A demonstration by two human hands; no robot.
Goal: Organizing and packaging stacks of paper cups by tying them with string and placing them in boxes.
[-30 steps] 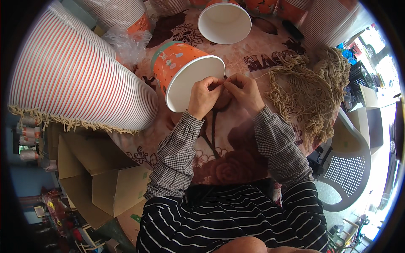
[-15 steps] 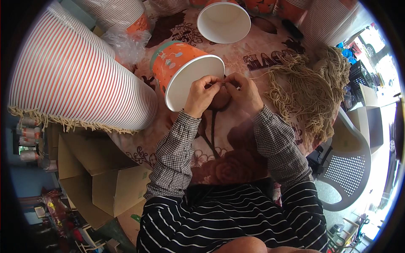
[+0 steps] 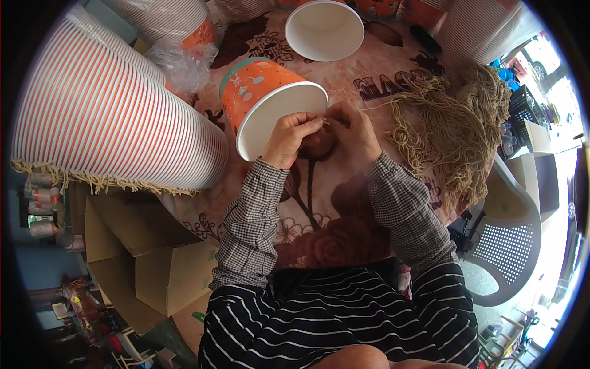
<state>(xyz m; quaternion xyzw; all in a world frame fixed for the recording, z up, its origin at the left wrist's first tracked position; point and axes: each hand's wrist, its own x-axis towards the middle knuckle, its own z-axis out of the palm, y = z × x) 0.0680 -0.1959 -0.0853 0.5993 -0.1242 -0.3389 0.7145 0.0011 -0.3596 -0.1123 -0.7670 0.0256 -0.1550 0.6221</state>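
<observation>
An orange paper bucket with a green base and a white rim lies on its side, its mouth toward me. My left hand is in front of the mouth, thumb and forefinger pinched on the end of a thin tan cord. Just beside it, near the rim, my right hand has its fingers closed on the same cord. From there the cord runs right toward a loose bundle of tan cord. The fingers partly hide what lies between the fingertips.
A long stack of nested paper buckets lies at the left, tan cord ends along its lower side. Another white-mouthed bucket sits at the back. A crumpled clear plastic bag, an open cardboard box and a grey chair surround the table.
My left hand has shifted slightly left and its fingertips have drawn a little apart from my right hand's. A short pale piece of cord now shows between them. The near bucket has moved slightly.
</observation>
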